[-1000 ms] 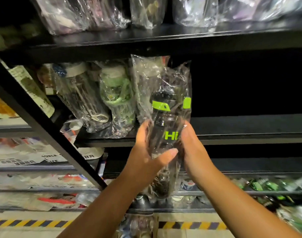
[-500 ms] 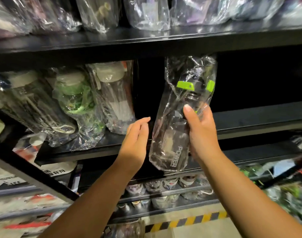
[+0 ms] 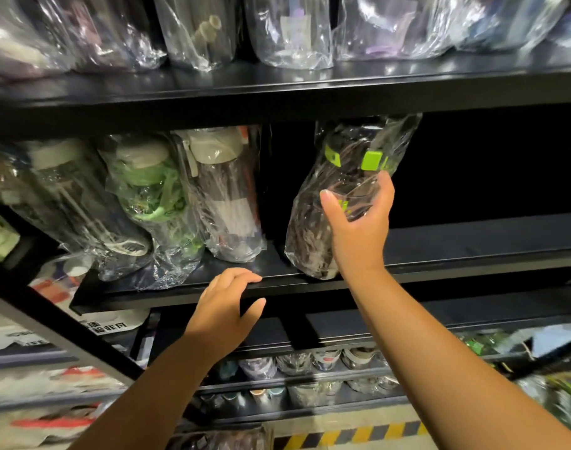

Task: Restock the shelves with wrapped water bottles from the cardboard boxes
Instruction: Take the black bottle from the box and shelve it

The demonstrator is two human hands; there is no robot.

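The left hand rests loose-fingered on the front edge of the shelf, holding nothing; the right hand grips the wrapped bottle, tilted on that shelf, right of three other wrapped bottles

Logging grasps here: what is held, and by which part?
The right hand grips the wrapped black bottle around its upper body, under the lid; the left hand holds nothing.

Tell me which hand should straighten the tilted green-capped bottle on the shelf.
Right. The right hand grips the bottle, tilted at the shelf edge; the left hand only rests on that edge.
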